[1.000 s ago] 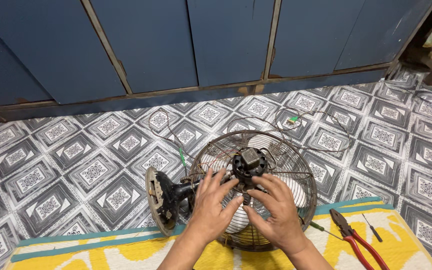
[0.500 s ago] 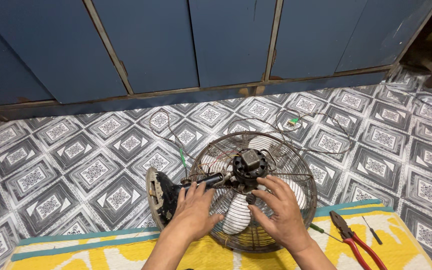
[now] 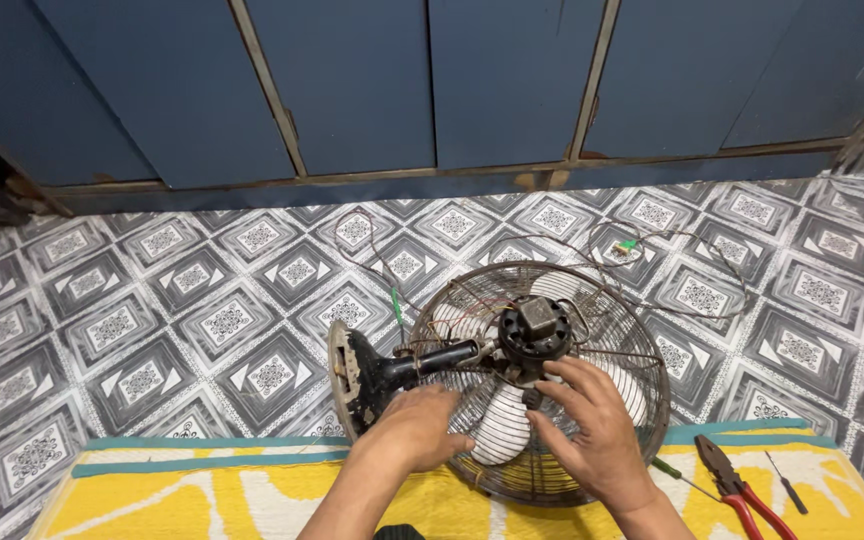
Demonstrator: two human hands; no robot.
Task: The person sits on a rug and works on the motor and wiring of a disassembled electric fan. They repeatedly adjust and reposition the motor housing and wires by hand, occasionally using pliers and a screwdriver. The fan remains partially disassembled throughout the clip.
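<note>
A floor of grey patterned tiles [image 3: 152, 330] with diamond motifs fills the middle of the scene. Along the far side stand dark blue cabinet doors [image 3: 512, 80] with worn metal edging. Nearest lies a yellow mat [image 3: 212, 495] with a teal border.

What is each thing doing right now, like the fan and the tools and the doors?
Table fan: lying face down, cage on, motor bare.
Fan base: tipped on edge.
Left hand: resting on the cage by the fan's neck.
Right hand: fingers on the cage below the motor.
Pliers: lying on the mat, jaws shut.
Cabinet doors: closed.
Wire: loose on the floor.
</note>
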